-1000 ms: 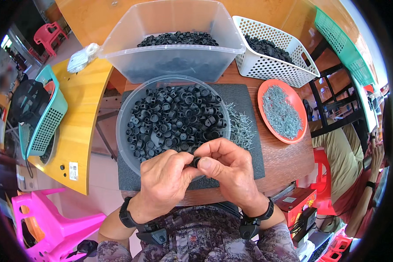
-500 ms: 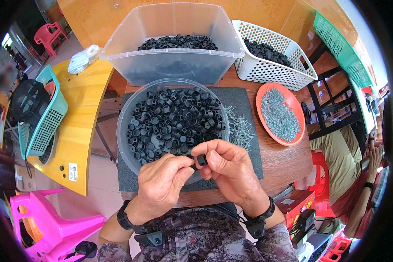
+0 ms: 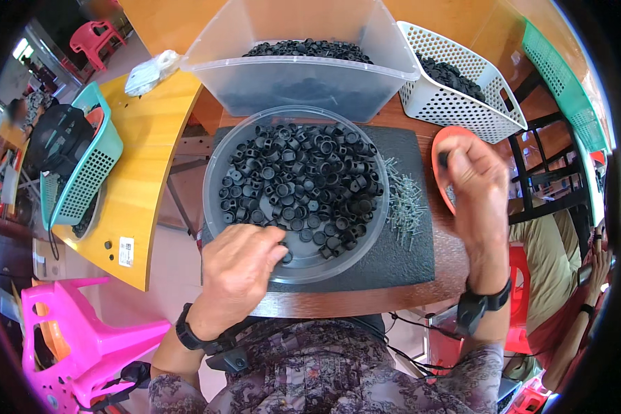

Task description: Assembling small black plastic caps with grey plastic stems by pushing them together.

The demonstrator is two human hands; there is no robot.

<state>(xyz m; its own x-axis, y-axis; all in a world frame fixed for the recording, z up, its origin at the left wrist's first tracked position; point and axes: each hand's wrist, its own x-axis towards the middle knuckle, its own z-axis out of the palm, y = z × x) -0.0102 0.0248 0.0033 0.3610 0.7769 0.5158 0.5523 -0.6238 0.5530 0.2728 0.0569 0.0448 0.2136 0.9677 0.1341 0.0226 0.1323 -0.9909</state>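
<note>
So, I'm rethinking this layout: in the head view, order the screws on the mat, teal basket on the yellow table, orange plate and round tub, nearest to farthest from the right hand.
From the right hand:
1. Orange plate: partly hidden behind it.
2. Screws: to its left, on the mat.
3. Round tub: farther left.
4. Teal basket: far left.

Bright, fairly even indoor light; small opening (image 3: pixel 22 49) at upper left blown out white. Right hand (image 3: pixel 479 183), right of centre, motion-blurred. Fisheye bends straight edges toward black rim, far left soft
</note>
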